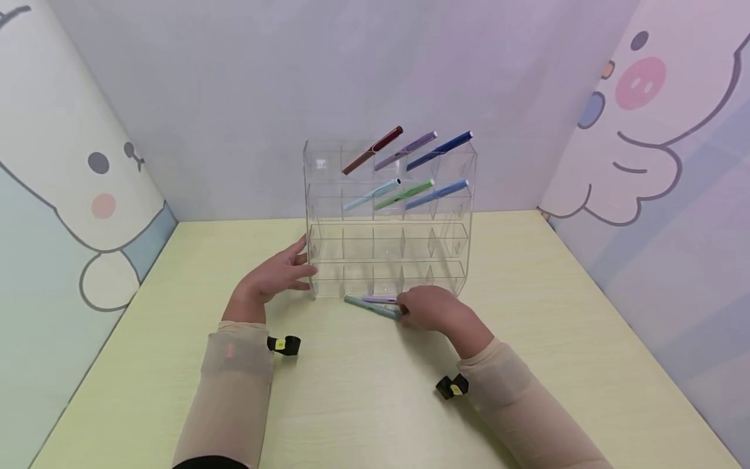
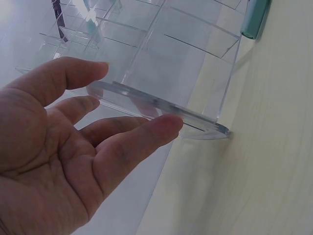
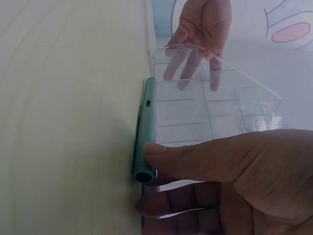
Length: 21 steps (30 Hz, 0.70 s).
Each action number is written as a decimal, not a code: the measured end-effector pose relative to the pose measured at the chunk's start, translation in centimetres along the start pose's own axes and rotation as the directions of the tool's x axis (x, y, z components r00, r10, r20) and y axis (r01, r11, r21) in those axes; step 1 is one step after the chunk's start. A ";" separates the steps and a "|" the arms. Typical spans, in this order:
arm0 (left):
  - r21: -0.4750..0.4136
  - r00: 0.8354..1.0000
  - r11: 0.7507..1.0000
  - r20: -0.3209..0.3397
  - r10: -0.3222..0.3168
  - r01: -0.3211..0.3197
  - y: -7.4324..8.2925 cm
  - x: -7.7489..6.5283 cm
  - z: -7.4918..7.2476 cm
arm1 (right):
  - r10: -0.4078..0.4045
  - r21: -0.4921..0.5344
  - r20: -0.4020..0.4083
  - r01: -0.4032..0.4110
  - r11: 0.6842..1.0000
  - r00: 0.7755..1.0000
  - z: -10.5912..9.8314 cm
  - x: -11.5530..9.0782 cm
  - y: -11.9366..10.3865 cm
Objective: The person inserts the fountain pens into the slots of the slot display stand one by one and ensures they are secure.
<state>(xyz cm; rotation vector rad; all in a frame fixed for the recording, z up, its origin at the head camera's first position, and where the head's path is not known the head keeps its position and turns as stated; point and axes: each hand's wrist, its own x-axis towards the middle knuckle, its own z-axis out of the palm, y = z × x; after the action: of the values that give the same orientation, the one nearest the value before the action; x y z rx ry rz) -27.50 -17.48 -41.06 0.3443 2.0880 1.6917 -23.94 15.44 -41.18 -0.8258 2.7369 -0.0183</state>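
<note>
A clear acrylic rack [image 1: 388, 262] with rows of compartments stands upright on the table. At its left side is my left hand [image 1: 278, 272], fingers extended and touching the side panel's edge; in the left wrist view the hand [image 2: 63, 147] shows its palm and loosely spread fingers. In front of the rack's base, my right hand [image 1: 432, 309] pinches the right end of a teal pen [image 1: 375, 307] lying low over the table. In the right wrist view the thumb lies on the teal pen [image 3: 146, 127]. A lavender pen [image 1: 379, 299] lies just behind it, its right end hidden by the hand.
Dark red [image 1: 373, 150], purple [image 1: 406, 151] and dark blue pens [image 1: 439, 151] lean in the rack's top row. Below them lean light blue [image 1: 372, 195], green [image 1: 404, 195] and blue pens [image 1: 437, 195]. Panels with cartoon drawings [image 1: 638, 85] wall in the table [image 1: 351, 404].
</note>
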 end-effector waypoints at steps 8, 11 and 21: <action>0.005 1.000 1.000 0.001 -0.009 0.009 0.1 0.0 0.0 | -0.043 0.001 -0.041 0.043 0.999 0.998 -0.2 -0.2 0.0; 0.011 1.000 1.000 0.003 -0.001 0.001 0.1 0.0 0.0 | -0.051 0.012 -0.058 0.052 0.999 0.997 -0.3 -0.3 0.1; 0.003 1.000 1.000 0.011 -0.004 0.004 -0.2 0.0 -0.1 | -0.034 0.071 -0.004 0.034 0.997 0.999 -0.2 -0.1 0.0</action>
<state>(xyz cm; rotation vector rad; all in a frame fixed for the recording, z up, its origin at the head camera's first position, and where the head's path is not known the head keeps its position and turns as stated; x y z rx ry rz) -27.57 -17.61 -41.19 0.3503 2.0821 1.6806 -23.93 15.51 -40.96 -0.8536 2.7076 -0.1229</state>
